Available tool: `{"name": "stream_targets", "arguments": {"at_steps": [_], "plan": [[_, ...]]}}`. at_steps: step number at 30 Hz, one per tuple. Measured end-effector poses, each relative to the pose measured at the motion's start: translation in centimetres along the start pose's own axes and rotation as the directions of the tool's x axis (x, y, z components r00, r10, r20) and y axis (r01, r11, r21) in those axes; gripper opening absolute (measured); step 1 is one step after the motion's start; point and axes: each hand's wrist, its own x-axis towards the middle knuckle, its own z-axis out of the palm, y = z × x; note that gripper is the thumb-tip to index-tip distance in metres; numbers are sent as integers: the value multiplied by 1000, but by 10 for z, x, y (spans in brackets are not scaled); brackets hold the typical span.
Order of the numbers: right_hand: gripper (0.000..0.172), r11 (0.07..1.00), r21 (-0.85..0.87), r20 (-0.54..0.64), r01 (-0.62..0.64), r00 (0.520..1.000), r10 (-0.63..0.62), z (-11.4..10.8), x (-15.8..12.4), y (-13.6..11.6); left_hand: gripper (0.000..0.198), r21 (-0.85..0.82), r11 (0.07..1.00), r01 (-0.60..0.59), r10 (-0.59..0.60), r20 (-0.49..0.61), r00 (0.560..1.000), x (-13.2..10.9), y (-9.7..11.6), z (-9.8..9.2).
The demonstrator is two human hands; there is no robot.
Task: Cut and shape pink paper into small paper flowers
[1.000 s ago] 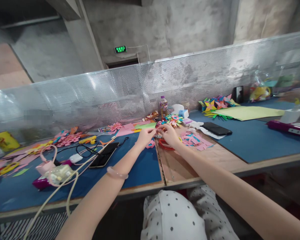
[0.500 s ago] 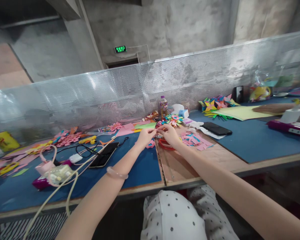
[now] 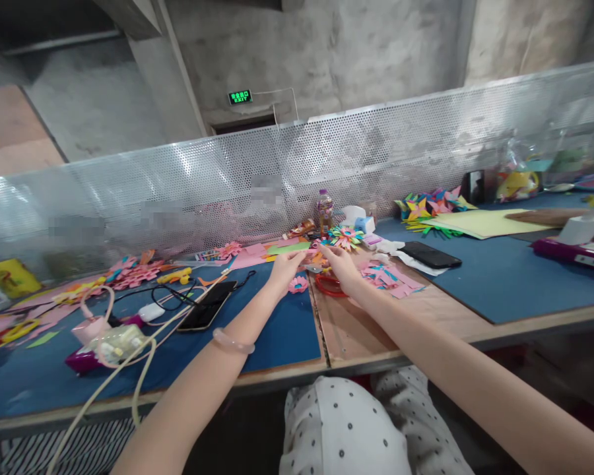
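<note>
A small piece of pink paper (image 3: pixel 311 252) is stretched between my two hands above the table's seam. My left hand (image 3: pixel 284 269) pinches its left end with thumb and forefinger. At the other end, the fingertips of my right hand (image 3: pixel 343 269) are closed on the paper, though the contact is small and hard to see. Scissors with red handles (image 3: pixel 328 285) lie just below, partly covered by my right hand. A pink paper flower (image 3: pixel 297 284) rests on the blue mat beside my left hand. Pink and blue paper strips (image 3: pixel 389 278) are heaped right of my right hand.
A phone (image 3: pixel 208 305), cables and a purple power strip (image 3: pixel 82 361) lie left. Behind my hands stand a drink bottle (image 3: pixel 325 210) and a multicoloured paper flower (image 3: pixel 345 237). Another phone (image 3: pixel 430 254) lies right, near another person's hand (image 3: pixel 534 216) on yellow paper (image 3: pixel 482 223). A perforated metal screen (image 3: pixel 218 191) runs behind.
My hands have moved slightly apart, and the pink paper now shows between them. More of the pink flower and the scissors has come into view.
</note>
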Motion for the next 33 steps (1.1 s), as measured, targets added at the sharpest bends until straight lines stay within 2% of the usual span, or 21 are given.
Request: {"name": "stream_targets", "arguments": {"at_steps": [3,6,11,14,17,21,30,33], "plan": [[36,993,-68,88,96,992,-90,1,-1,1,29,-31,999,5,-5,-2,1000,1,-1,1],[34,978,-130,85,162,985,-152,1,0,2,30,-24,1000,-3,4,30,1000,1,-1,2],[34,974,-111,95,198,978,-188,0,0,1,32,-12,999,-35,35,68,997,1,0,3],[35,970,-121,64,212,977,-205,0,1,2,31,73,995,-74,71,46,996,2,-1,2],[35,968,-113,48,226,974,-222,0,1,3,28,206,965,-160,158,27,987,4,-4,2],[33,969,-115,49,218,976,-214,0,1,4,28,290,935,-207,206,33,978,5,-5,1],[30,987,-36,58,154,987,-152,0,1,4,26,283,939,-195,180,79,981,3,-2,2],[27,993,41,71,112,991,-114,0,0,4,26,275,947,-168,151,82,985,3,-1,2]]}}
